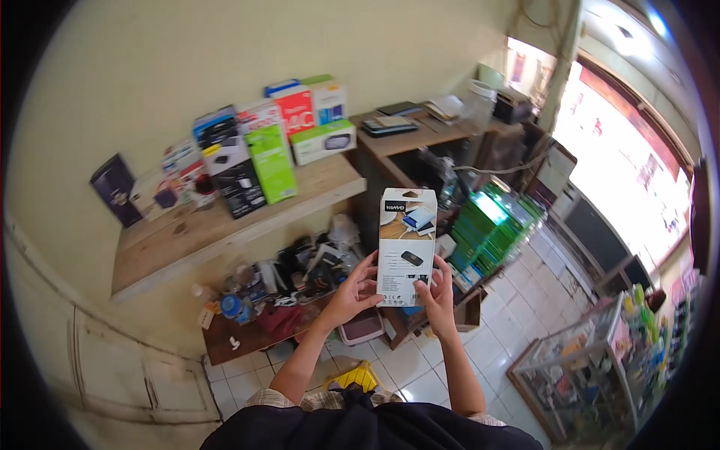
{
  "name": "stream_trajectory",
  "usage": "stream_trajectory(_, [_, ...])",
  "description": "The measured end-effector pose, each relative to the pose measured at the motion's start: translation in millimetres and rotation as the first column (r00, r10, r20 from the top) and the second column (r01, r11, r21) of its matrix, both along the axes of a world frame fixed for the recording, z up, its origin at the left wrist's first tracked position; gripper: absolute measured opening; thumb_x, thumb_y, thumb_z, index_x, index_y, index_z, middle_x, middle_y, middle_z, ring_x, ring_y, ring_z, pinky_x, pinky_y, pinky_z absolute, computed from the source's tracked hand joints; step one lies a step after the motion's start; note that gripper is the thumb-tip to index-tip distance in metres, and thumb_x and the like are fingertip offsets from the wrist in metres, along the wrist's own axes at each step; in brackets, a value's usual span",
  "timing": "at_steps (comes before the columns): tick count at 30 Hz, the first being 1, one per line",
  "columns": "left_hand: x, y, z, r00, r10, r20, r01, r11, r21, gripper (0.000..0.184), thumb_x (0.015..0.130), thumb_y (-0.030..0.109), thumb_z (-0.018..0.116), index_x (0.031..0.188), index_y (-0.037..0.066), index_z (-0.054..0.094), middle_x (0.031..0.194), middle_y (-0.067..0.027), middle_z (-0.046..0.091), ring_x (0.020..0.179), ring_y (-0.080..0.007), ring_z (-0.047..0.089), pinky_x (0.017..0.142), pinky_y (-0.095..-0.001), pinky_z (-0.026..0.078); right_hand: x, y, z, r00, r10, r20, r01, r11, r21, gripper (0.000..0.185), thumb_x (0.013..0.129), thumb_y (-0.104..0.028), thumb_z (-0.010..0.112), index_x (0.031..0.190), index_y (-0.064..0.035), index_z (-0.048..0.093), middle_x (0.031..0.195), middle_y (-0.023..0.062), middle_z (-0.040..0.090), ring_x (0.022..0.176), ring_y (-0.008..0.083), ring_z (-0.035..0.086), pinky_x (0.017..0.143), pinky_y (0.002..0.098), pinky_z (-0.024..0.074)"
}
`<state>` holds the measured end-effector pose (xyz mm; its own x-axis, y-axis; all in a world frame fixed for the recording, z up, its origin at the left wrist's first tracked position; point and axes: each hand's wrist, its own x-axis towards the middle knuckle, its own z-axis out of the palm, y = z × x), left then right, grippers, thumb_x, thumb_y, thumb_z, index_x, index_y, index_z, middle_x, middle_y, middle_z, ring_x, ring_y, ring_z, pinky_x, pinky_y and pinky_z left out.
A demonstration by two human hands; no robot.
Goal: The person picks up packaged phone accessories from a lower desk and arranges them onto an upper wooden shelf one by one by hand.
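A tall white product box (406, 251) is held upright in front of me, with a picture of a white device and a phone near its top and a small black device printed lower down. My left hand (355, 294) grips its lower left edge. On the lower right side, my right hand (437, 295) closes round the box, its thumb on the printed face near the barcode. Behind the box are the edge of a brown desk and a green plastic drawer unit (487, 233).
On the left, a wooden wall shelf (247, 232) carries several product boxes, among them a green-and-white box (271, 165). Below it, a low table (225, 347) is heaped with cables and small items. A glass display case (574, 360) stands at right, and a yellow stool (355, 376) is near my body.
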<state>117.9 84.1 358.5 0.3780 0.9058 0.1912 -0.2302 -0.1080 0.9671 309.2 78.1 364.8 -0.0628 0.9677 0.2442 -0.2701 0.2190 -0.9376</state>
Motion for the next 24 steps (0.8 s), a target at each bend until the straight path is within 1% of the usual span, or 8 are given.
stream_trajectory(8, [-119.4, -52.2, 40.6, 0.896, 0.442, 0.047, -0.441, 0.874, 0.202, 0.079, 0.077, -0.006, 0.059, 0.139, 0.011, 0.014, 0.128, -0.0095, 0.035, 0.099, -0.0145, 0.047, 0.081, -0.0260, 0.045, -138.9, 23.7, 57.3, 0.936, 0.319, 0.148, -0.347, 0.910, 0.227, 0.056, 0.082, -0.001, 0.054, 0.131, -0.0062, 0.027, 0.108, 0.0094, 0.049, 0.098, 0.0155, 0.049, 0.082, 0.0274, 0.0415])
stream_trajectory(10, [-149.3, -62.2, 45.4, 0.799, 0.592, 0.099, -0.594, 0.756, 0.273, 0.078, 0.077, -0.007, 0.057, 0.139, 0.011, 0.014, 0.130, -0.0098, 0.033, 0.104, -0.0155, 0.047, 0.081, -0.0248, 0.045, -180.5, 23.7, 72.7, 0.914, 0.347, 0.211, -0.400, 0.857, 0.325, 0.055, 0.082, 0.000, 0.054, 0.131, -0.0057, 0.028, 0.109, 0.0105, 0.049, 0.100, 0.0167, 0.050, 0.082, 0.0278, 0.0418])
stream_trajectory(12, [-178.0, -74.1, 49.3, 0.742, 0.661, 0.112, -0.661, 0.692, 0.292, 0.076, 0.078, -0.007, 0.056, 0.139, 0.011, 0.014, 0.131, -0.0103, 0.032, 0.108, -0.0171, 0.047, 0.081, -0.0243, 0.045, -221.5, 26.4, 75.5, 0.911, 0.271, 0.310, -0.393, 0.799, 0.455, 0.057, 0.080, 0.002, 0.054, 0.131, -0.0044, 0.029, 0.116, 0.0158, 0.043, 0.103, 0.0222, 0.048, 0.084, 0.0321, 0.0404])
stream_trajectory(14, [-204.4, -85.0, 53.4, 0.640, 0.759, 0.114, -0.730, 0.556, 0.396, 0.075, 0.079, -0.008, 0.054, 0.139, 0.011, 0.015, 0.131, -0.0109, 0.032, 0.108, -0.0181, 0.048, 0.081, -0.0251, 0.045, -253.8, 16.3, 86.8, 0.872, 0.209, 0.442, -0.426, 0.769, 0.477, 0.058, 0.080, 0.001, 0.054, 0.132, -0.0049, 0.028, 0.120, 0.0110, 0.041, 0.107, 0.0198, 0.043, 0.088, 0.0312, 0.0363])
stream_trajectory(18, [-251.3, -91.8, 48.1, 0.508, 0.859, 0.067, -0.791, 0.435, 0.430, 0.074, 0.077, -0.014, 0.050, 0.139, 0.010, 0.016, 0.129, -0.0130, 0.036, 0.110, -0.0187, 0.048, 0.082, -0.0274, 0.045, -321.5, 20.3, 68.5, 0.898, 0.200, 0.392, -0.417, 0.673, 0.611, 0.059, 0.079, 0.001, 0.054, 0.132, -0.0053, 0.029, 0.119, 0.0115, 0.040, 0.106, 0.0215, 0.043, 0.087, 0.0321, 0.0361])
stream_trajectory(20, [-272.6, -81.9, 45.4, 0.481, 0.874, 0.067, -0.803, 0.408, 0.434, 0.075, 0.077, -0.014, 0.049, 0.139, 0.010, 0.016, 0.128, -0.0134, 0.037, 0.109, -0.0189, 0.048, 0.083, -0.0280, 0.045, -349.3, 25.6, 61.4, 0.901, 0.129, 0.414, -0.372, 0.723, 0.583, 0.059, 0.079, 0.001, 0.054, 0.131, -0.0041, 0.029, 0.117, 0.0125, 0.041, 0.106, 0.0219, 0.043, 0.087, 0.0330, 0.0364])
stream_trajectory(21, [-282.2, -76.9, 43.1, 0.469, 0.882, 0.049, -0.808, 0.406, 0.427, 0.075, 0.076, -0.015, 0.049, 0.139, 0.011, 0.016, 0.128, -0.0137, 0.038, 0.109, -0.0191, 0.049, 0.083, -0.0287, 0.045, -363.9, 32.5, 54.6, 0.917, 0.148, 0.370, -0.360, 0.706, 0.610, 0.057, 0.077, 0.005, 0.051, 0.129, 0.0018, 0.027, 0.114, 0.0215, 0.039, 0.105, 0.0350, 0.042, 0.091, 0.0369, 0.0345])
stream_trajectory(24, [-307.0, -55.7, 42.2, 0.470, 0.880, 0.063, -0.819, 0.408, 0.404, 0.077, 0.075, -0.015, 0.050, 0.139, 0.012, 0.017, 0.127, -0.0149, 0.039, 0.108, -0.0199, 0.049, 0.084, -0.0290, 0.044, -393.2, 51.6, 46.8, 0.927, 0.127, 0.352, -0.333, 0.708, 0.623, 0.057, 0.076, 0.007, 0.050, 0.128, 0.0027, 0.028, 0.114, 0.0217, 0.039, 0.106, 0.0350, 0.041, 0.091, 0.0369, 0.0344])
